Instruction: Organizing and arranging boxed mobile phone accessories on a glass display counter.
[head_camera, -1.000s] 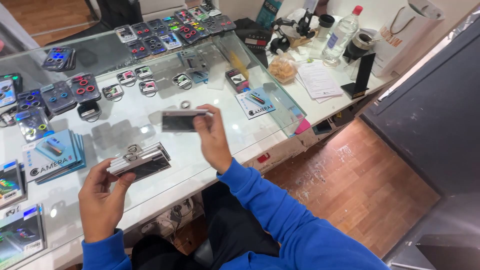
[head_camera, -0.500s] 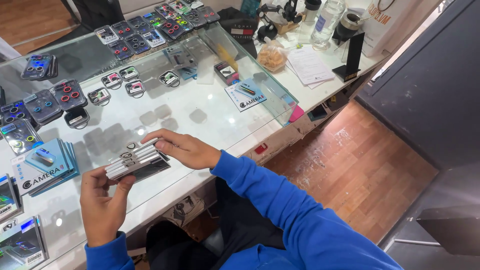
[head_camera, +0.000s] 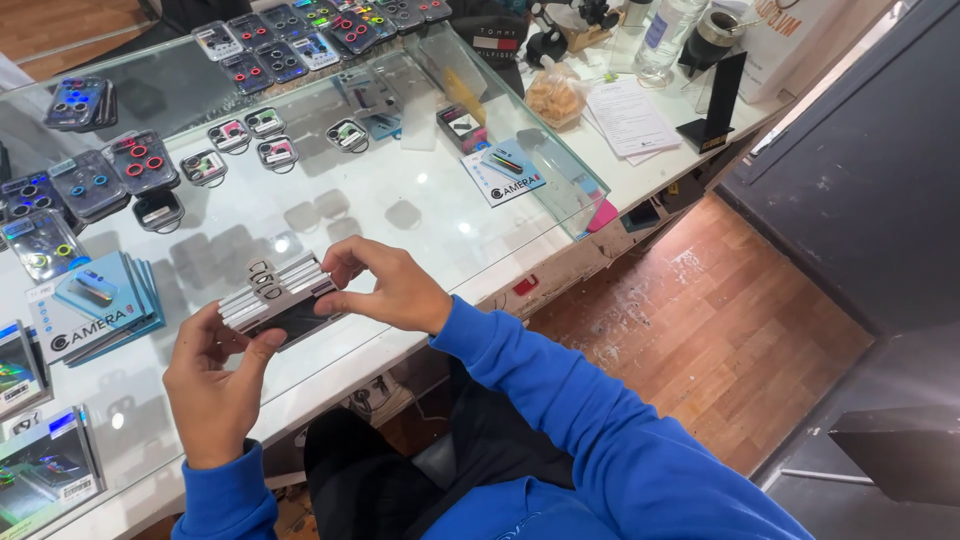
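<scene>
the person's left hand (head_camera: 215, 385) and right hand (head_camera: 385, 290) together hold a stack of flat white and black rectangular packets (head_camera: 278, 298) just above the near part of the glass counter top (head_camera: 420, 205). the left hand is closed on the stack's near left end, thumb up against its dark front edge and fingers tucked beneath. the right hand is clamped on the far right end, thumb and fingertips pinching the top packets from above. the stack lies tilted, its long side running from lower left to upper right, and dark hanger tabs show on its top face. both arms wear blue sleeves (head_camera: 560, 410).

to the left of the hands, a pile of light blue flat cardboard boxes (head_camera: 95, 308) rests on the glass, near but not touching the stack. farther back on the counter sit rows of small clear plastic cases with coloured rings (head_camera: 135, 160), and a single blue and white card packet (head_camera: 503, 172) lies near the right corner of the glass. beyond that corner, on a white side table (head_camera: 700, 150), there are a sheet of printed paper (head_camera: 628, 115), a clear plastic bag with brownish contents (head_camera: 557, 95) and a black upright stand (head_camera: 718, 100). a worn reddish wooden floor (head_camera: 690, 320) shows to the right below the counter.
</scene>
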